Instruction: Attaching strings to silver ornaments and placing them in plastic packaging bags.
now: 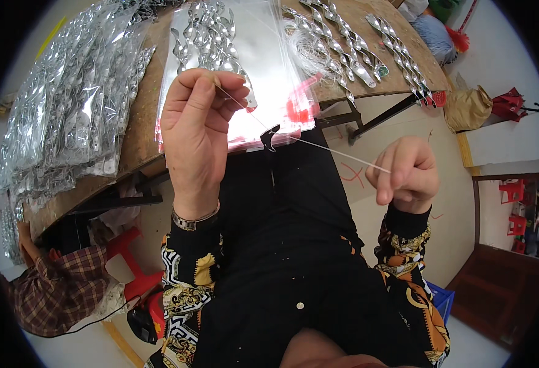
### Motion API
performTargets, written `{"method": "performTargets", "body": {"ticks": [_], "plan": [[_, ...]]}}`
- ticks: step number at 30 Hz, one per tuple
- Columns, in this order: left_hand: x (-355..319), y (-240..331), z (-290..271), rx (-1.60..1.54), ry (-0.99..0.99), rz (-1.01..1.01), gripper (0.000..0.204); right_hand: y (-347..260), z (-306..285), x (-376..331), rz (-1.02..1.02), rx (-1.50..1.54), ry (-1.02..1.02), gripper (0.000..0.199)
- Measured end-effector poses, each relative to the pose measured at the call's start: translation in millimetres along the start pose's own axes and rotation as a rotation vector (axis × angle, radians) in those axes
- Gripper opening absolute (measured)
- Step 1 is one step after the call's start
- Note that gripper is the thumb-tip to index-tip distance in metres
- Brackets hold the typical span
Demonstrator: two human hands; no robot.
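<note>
The left hand (197, 122) pinches one part of a white thread (343, 154) and the right hand (406, 172), curled, holds another part, so it is stretched straight at the near side of the desk (143, 118), passing a small dark piece (268, 138), while silver strips (207, 35) lie far on clear bags (268, 67).

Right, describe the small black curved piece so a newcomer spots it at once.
On the brown wooden table lies a stack of clear plastic sheets. By its near edge, a thin white string stretches between left hand and right hand, and the black curved piece shows along it. Its dark colour separates it from the twisted silver strips.
</note>
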State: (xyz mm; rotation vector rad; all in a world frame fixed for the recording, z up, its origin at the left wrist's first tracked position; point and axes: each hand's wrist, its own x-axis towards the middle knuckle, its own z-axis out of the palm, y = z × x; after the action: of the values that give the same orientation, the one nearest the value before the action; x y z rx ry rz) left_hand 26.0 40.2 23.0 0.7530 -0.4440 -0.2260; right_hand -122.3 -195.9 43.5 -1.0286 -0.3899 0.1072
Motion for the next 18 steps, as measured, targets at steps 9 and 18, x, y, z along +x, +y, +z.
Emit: {"method": "performTargets", "body": {"ticks": [9,18], "plan": [[2,17,15,0.021,-0.087,0.107,0.013,-9,11,13,-0.188,-0.109,0.04,0.016],[-6,6,41,0.033,-0.132,-0.034,0.008,-2,37,48,-0.243,-0.835,0.379,0.005]]}}
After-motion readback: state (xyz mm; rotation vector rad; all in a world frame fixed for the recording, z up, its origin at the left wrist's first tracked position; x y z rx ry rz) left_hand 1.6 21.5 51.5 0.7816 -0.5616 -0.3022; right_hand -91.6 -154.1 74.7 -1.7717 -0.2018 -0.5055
